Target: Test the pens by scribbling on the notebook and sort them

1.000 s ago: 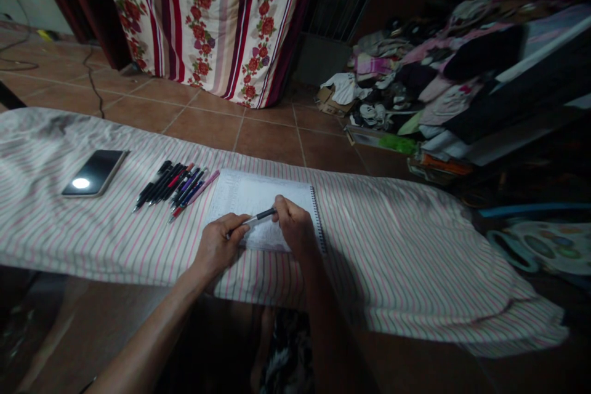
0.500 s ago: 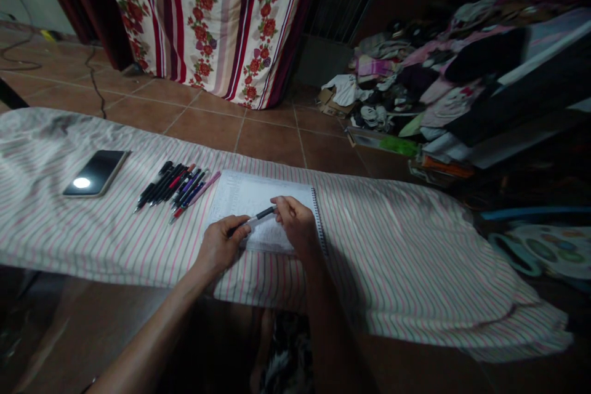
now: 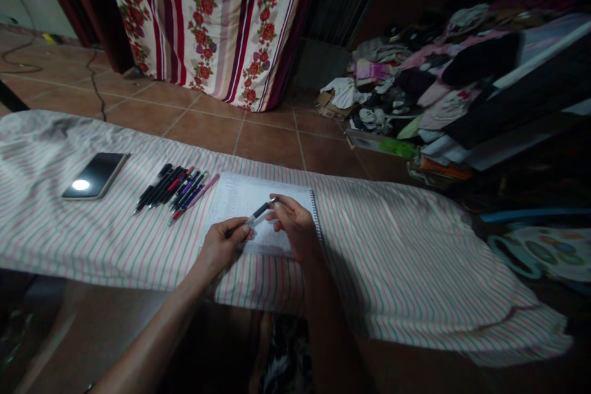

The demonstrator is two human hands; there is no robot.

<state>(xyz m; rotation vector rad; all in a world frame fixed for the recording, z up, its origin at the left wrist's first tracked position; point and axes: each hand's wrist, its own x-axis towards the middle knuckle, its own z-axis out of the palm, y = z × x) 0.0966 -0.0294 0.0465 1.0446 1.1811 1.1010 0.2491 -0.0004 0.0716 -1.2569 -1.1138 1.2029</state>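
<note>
A dark pen (image 3: 261, 210) with a clear barrel section slants up over a spiral notebook (image 3: 240, 188) whose pages carry writing. My left hand (image 3: 225, 242) pinches the pen's lower part between thumb and fingers, above the notebook's near edge. At the upper end of the pen, my right hand (image 3: 295, 225) has its fingers apart, the index fingertip at or touching the pen's tip. Left of the notebook lies a bunch of several pens (image 3: 178, 188), mostly black, with red, purple and pink ones among them.
A phone (image 3: 96, 176) with a bright reflection lies at the left on the striped cloth (image 3: 392, 246) covering the table. Beyond are a tiled floor (image 3: 207, 129), a flowered curtain (image 3: 221, 24) and a heap of clothes (image 3: 415, 74) at the right.
My right hand's fingers have loosened from a closer grip on the pen's upper end and spread apart. The left hand keeps its pinch; the pen tilts slightly steeper.
</note>
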